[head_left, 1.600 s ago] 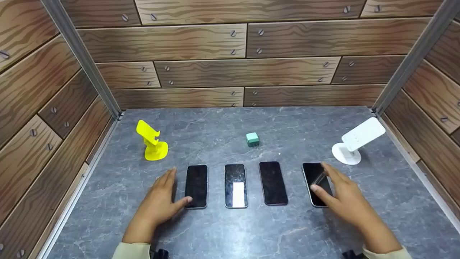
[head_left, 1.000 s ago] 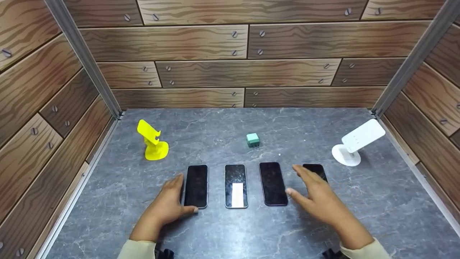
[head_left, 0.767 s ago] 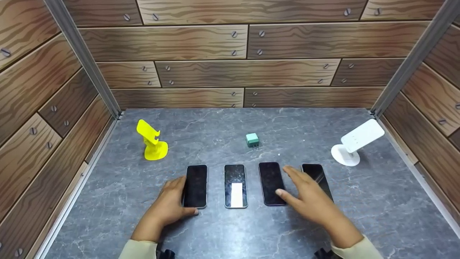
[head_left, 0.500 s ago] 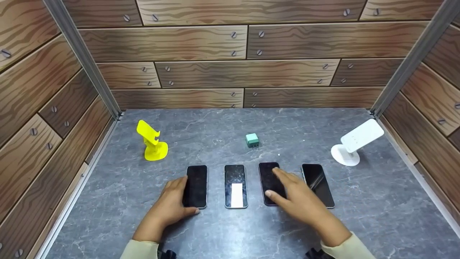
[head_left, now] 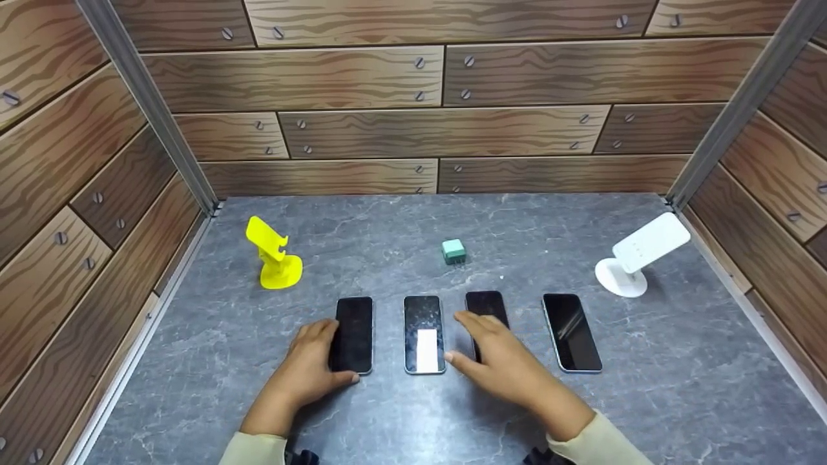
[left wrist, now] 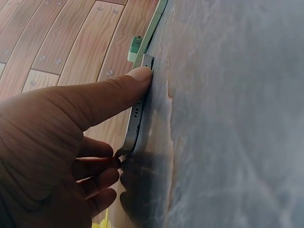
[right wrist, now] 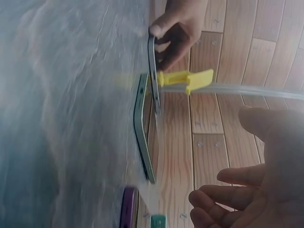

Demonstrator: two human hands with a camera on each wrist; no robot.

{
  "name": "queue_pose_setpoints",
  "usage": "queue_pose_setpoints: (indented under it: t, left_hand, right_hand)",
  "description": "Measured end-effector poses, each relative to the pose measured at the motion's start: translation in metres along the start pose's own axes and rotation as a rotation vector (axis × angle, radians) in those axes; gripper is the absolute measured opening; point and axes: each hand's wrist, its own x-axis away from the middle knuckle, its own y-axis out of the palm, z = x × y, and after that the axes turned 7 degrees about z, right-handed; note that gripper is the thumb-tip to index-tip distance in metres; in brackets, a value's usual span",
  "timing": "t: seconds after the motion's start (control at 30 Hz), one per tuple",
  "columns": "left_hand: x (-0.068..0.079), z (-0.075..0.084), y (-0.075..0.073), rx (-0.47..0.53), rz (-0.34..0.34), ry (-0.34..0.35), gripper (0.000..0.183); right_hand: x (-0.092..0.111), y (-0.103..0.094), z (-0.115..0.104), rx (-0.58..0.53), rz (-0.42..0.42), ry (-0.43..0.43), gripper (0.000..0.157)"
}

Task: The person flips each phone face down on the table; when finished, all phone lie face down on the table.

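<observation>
Several smartphones lie screen up in a row. My left hand grips the leftmost phone, fingers at its left side and thumb at its near edge. In the left wrist view the thumb presses that ported edge and fingertips meet the corner. My right hand hovers over the third phone, covering its lower part, with fingertips beside the second phone. The right wrist view shows these fingers spread and holding nothing; a green-edged phone and a purple-edged phone lie beyond.
The rightmost phone lies slightly turned. A yellow phone stand is at the back left, a white phone stand at the back right. Between them sits a small green cube with pins. Wood-patterned walls enclose the grey tabletop.
My right hand has moved left from the rightmost phone, across the third, toward the second. My left hand has shifted right and closed on the leftmost phone. The phones stay in place.
</observation>
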Motion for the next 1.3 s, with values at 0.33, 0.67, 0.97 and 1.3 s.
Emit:
queue_pose_setpoints:
  t: [0.33,0.67,0.97,1.3]
  left_hand:
    - [0.000,-0.001,0.001,-0.019,0.004,-0.001,0.106]
    - [0.000,-0.002,0.003,0.006,0.017,0.001,0.105]
    - [-0.001,-0.008,0.005,0.002,0.009,-0.024,0.105]
    - [0.002,-0.014,0.003,0.020,0.038,0.013,0.099]
  right_hand:
    - [-0.010,0.017,-0.020,-0.052,-0.056,-0.009,0.075]
    - [-0.025,0.037,-0.042,-0.119,-0.138,0.025,0.076]
    - [-0.044,0.060,-0.062,-0.207,-0.204,0.037,0.079]
    - [-0.055,0.083,-0.074,-0.263,-0.231,0.127,0.074]
